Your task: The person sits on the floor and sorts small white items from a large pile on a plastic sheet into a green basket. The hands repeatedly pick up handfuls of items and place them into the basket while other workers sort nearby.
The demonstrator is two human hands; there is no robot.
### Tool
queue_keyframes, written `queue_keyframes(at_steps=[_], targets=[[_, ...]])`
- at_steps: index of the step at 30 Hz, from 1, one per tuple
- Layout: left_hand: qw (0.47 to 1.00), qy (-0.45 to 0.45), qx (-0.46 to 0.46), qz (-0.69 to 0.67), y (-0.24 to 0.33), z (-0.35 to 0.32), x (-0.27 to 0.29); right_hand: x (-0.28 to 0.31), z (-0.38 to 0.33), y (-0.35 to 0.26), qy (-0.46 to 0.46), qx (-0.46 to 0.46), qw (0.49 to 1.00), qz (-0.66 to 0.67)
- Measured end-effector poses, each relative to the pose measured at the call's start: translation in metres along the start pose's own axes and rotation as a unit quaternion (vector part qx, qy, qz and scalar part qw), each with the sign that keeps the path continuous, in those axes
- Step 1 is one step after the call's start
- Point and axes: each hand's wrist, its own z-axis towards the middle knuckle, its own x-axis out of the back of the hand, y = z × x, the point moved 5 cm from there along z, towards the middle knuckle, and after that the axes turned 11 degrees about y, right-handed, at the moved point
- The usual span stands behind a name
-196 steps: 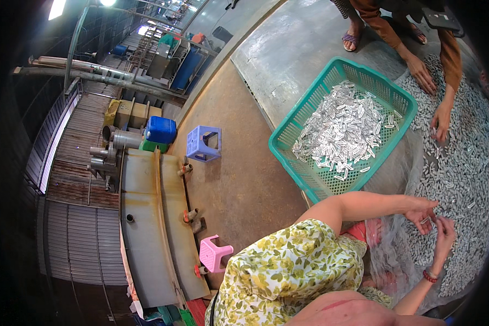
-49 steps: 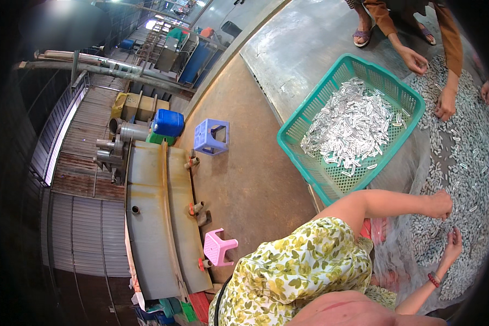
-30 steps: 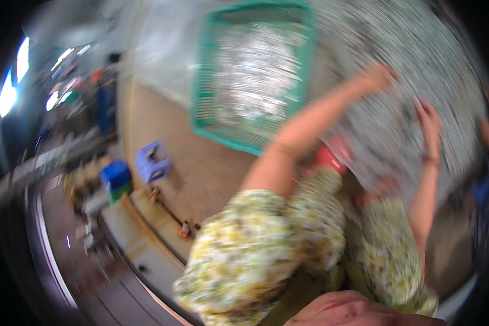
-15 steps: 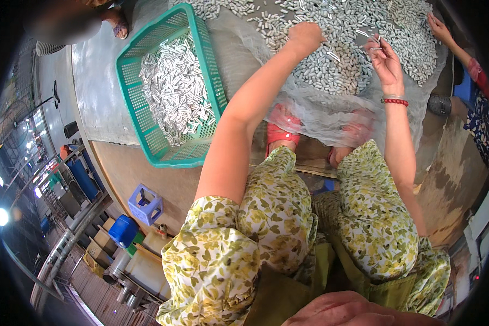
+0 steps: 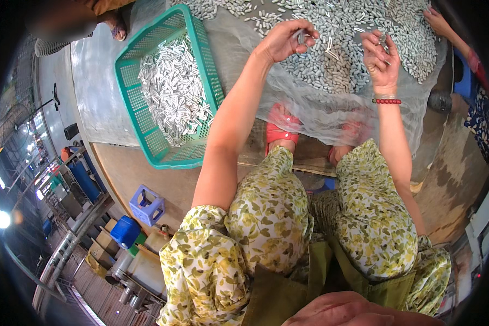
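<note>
My left hand is raised over the near left edge of the pile, its fingers curled round small grey metal pieces. To the right, my right hand, with a red bead bracelet at the wrist, is closed palm-up on small silvery metal pieces; fingers hide part of them. Beneath and beyond both hands spreads a pile of short grey metal pieces. A few brighter, longer pieces lie on top of it. Left of my left arm, a green plastic basket holds many shiny silvery pieces.
A thin translucent sheet lies under the pile's near edge, by my red sandals. Another person's hand touches the pile at right. Someone's foot shows at upper left. A purple plastic stool stands at lower left.
My left hand has drawn back leftward from the pile and turned, showing grey pieces in its fingers. My right hand's fingers have curled in more. The other person's hand has shifted slightly.
</note>
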Motion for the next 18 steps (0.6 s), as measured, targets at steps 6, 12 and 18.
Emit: queue_keyframes(at_steps=[6,12,18], targets=[[0.849,0.111,-0.071,0.511,-0.034,0.018,-0.01,0.068,-0.007,-0.051,0.273,0.152,0.927,-0.206],[0.64,0.147,-0.237,0.716,-0.055,0.002,-0.024,0.045,-0.006,-0.022,0.343,0.12,0.821,-0.441],[0.955,0.063,-0.071,0.281,-0.016,-0.007,0.022,0.057,0.007,0.0,0.255,0.139,0.214,-0.932]])
